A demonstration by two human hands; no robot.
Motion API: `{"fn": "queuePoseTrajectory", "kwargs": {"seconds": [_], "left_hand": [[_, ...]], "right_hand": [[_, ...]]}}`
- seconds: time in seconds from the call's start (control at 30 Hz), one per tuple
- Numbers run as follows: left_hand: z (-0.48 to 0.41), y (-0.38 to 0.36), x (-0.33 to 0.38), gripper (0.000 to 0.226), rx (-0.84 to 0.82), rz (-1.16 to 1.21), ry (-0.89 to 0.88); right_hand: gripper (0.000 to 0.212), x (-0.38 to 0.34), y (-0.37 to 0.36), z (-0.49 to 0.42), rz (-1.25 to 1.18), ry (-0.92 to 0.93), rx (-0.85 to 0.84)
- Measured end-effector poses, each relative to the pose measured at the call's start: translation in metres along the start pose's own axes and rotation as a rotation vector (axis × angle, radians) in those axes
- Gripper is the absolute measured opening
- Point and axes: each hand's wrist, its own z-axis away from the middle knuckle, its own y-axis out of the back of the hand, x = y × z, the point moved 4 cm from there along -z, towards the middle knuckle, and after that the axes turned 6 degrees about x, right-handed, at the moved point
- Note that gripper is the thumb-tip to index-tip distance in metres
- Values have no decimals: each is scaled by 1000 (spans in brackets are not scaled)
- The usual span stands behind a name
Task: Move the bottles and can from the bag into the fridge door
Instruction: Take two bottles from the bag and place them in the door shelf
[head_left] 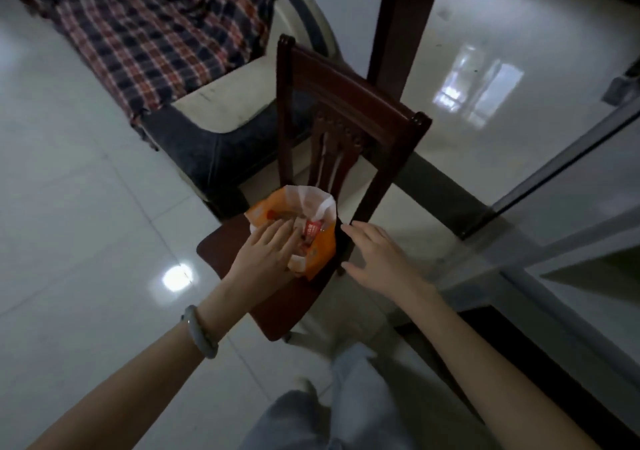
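Note:
An orange and white plastic bag stands open on the seat of a dark wooden chair. Inside its mouth I see a red-labelled item; whether it is a bottle or the can is unclear. My left hand reaches into the bag's mouth, and its fingertips are hidden among the contents, so a grip cannot be judged. My right hand hovers just right of the bag, fingers spread, holding nothing. No fridge door is in view.
The chair's carved back rises behind the bag. A sofa with a plaid blanket sits at the upper left, a dark table leg behind the chair. A glass panel edge runs at right. Glossy tiled floor surrounds.

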Motion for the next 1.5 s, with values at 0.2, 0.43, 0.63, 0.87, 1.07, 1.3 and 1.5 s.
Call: {"fn": "queuePoseTrajectory", "kwargs": {"seconds": [0.2, 0.43, 0.63, 0.87, 1.07, 1.3, 1.5], "left_hand": [[-7, -44, -22, 73, -76, 41, 206], [-34, -95, -34, 68, -147, 109, 353], [-52, -148, -59, 64, -226, 177, 392], [-68, -195, -95, 61, -277, 212, 369], [-71, -208, -115, 46, -126, 337, 447], [-70, -225, -114, 51, -121, 374, 520], [-72, -235, -107, 48, -120, 414, 550]], "right_hand": [[63, 26, -27, -79, -27, 95, -117], [52, 43, -80, -154, -51, 176, -258], [47, 51, -144, -204, -46, 203, -430], [44, 48, -220, -251, 13, 186, -537], [39, 55, -286, -270, -34, -31, -576], [39, 76, -347, -270, -37, -205, -671], [22, 78, -370, -274, -81, -288, -632]]}}
